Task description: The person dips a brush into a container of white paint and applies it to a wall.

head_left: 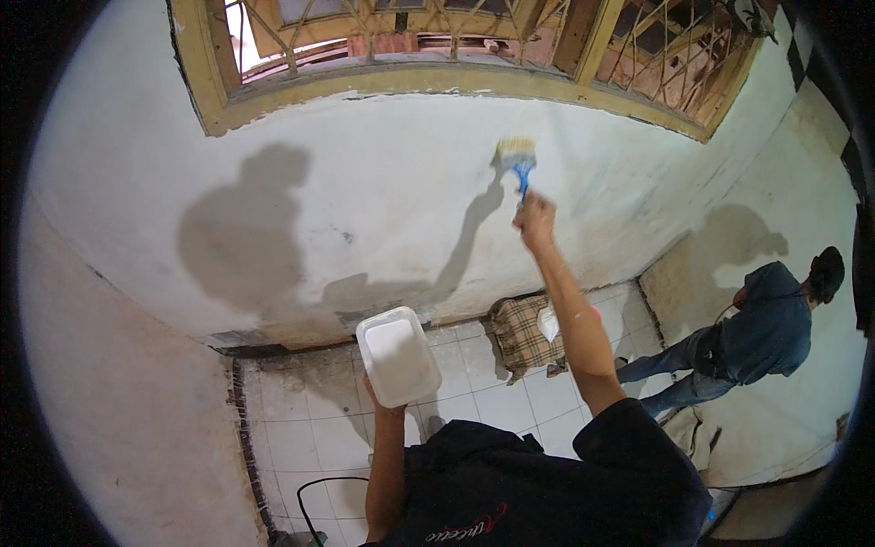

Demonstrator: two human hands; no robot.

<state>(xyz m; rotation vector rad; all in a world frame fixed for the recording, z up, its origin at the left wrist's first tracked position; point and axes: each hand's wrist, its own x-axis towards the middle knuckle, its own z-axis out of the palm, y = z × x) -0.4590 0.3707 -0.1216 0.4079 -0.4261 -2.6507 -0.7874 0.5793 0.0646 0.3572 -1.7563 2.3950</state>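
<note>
From where I stand, the right hand (536, 221) is curled tightly round the blue handle of a brush (519, 162), its pale bristles up at the white wall (401, 164), below the window frame (410, 84). Nearer and left, the left hand (386, 407) supports a white tub (406, 396); its fingers are mostly hidden, so I can't tell their spread. Far right, another person (766, 324) bends forward.

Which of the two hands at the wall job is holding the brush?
The right hand: it is raised to the wall, gripping the blue handle of the brush. The left hand is lower, holding the white tub.
</note>
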